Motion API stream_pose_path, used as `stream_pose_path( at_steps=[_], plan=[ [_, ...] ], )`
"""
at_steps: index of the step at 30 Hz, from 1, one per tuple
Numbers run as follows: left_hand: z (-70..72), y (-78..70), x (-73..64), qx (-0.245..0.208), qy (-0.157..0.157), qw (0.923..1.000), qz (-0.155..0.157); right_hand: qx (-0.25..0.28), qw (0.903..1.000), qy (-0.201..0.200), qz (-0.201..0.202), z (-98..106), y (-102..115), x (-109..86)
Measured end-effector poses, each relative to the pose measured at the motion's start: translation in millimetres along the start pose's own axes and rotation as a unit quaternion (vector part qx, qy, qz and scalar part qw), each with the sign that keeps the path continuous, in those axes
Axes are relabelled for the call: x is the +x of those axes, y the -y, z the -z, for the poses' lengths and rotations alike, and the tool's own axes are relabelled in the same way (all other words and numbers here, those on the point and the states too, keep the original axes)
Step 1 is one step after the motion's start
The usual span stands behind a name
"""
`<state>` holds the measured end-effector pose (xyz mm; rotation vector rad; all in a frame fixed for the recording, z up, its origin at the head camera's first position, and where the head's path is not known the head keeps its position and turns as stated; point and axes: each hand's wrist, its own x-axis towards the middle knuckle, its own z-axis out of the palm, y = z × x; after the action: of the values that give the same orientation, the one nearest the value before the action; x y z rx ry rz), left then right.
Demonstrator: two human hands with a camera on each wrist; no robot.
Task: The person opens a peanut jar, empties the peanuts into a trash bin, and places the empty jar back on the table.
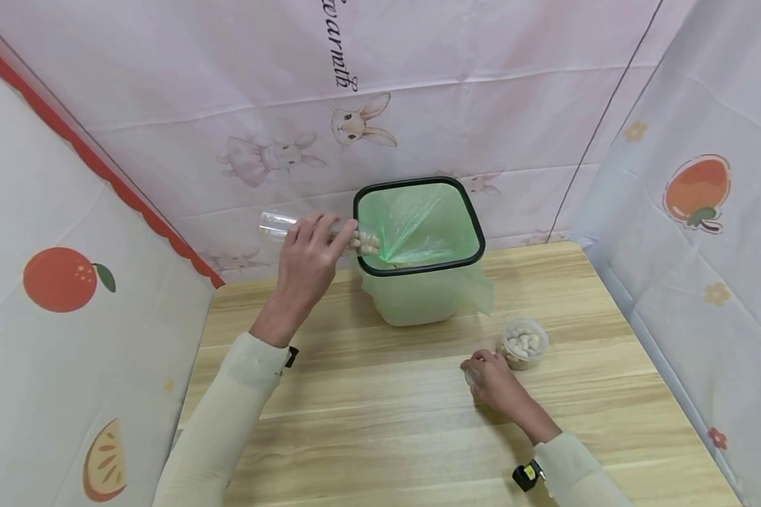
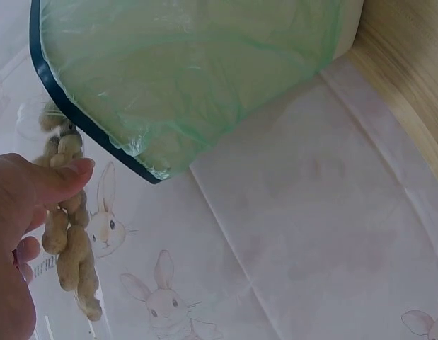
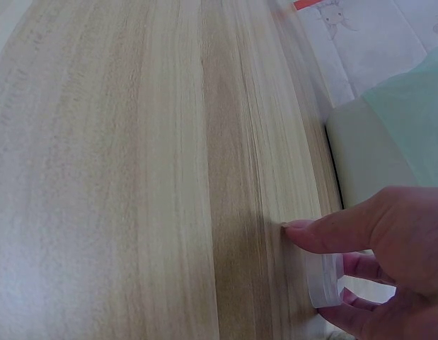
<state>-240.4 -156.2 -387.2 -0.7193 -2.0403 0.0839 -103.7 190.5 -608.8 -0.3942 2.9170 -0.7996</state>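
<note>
My left hand [image 1: 311,259] grips a clear plastic jar [image 1: 277,224] tipped on its side, its right end over the left rim of a lined bin [image 1: 418,269]. Peanuts in their shells [image 2: 77,258] show through its wall, several gathered at the bin end. Low on the table, my right hand [image 1: 499,386] pinches a round translucent lid [image 3: 323,280] standing on edge. Just beyond that hand sits a clear round tub [image 1: 523,343] of pale, peanut-like pieces. The bin's floor is mostly hidden by its green bag [image 1: 428,218].
The bin stands at the back of the wooden table [image 1: 380,415], close to the pink rabbit-print cloth [image 1: 196,84]. White fruit-print cloths hang at the left and right. A flap of green bag [image 1: 478,290] sticks out on the bin's right side.
</note>
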Motion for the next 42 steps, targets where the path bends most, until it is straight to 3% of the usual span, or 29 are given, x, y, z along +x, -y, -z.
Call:
stream_pose_path(
  at_steps=[42],
  plan=[
    [0.8,5.1,3.1,0.001,0.003,1.0,-0.004,0.002,1.0,0.003,0.008,2.4,0.4,1.6]
  ],
)
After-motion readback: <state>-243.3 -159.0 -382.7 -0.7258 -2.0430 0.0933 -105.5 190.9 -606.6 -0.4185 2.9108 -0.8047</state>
